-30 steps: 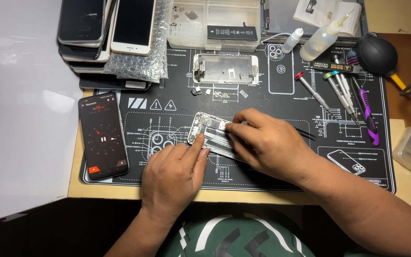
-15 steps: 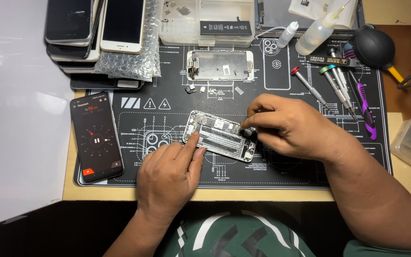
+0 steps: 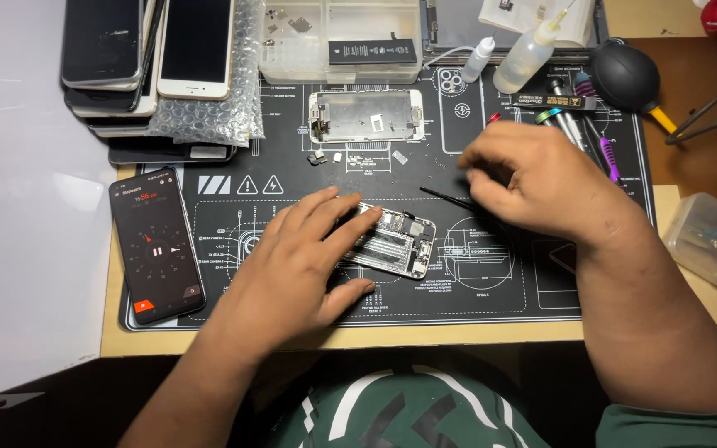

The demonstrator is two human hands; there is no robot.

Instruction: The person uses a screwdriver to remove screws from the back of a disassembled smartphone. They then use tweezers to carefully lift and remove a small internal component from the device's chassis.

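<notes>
An opened phone body (image 3: 397, 241) with its insides showing lies tilted on the black repair mat (image 3: 491, 282). My left hand (image 3: 300, 265) rests flat over its left end, fingers spread, pinning it down. My right hand (image 3: 533, 178) hovers to the right and above it, pinching black tweezers (image 3: 446, 196) whose tip points left, apart from the phone. A detached screen frame (image 3: 365, 115) lies face down farther back on the mat, with small loose parts (image 3: 325, 157) just below it.
A phone (image 3: 156, 245) with a lit timer screen lies at the mat's left. Stacked phones (image 3: 147, 58) on bubble wrap sit back left. A clear parts tray (image 3: 342, 37), two squeeze bottles (image 3: 524, 58), screwdrivers (image 3: 574, 124), a black air blower (image 3: 624, 76) and a plastic box (image 3: 711, 245) stand around.
My right hand lifted off the opened phone and moved right and back, carrying the tweezers. My left hand slid farther over the phone's left end.
</notes>
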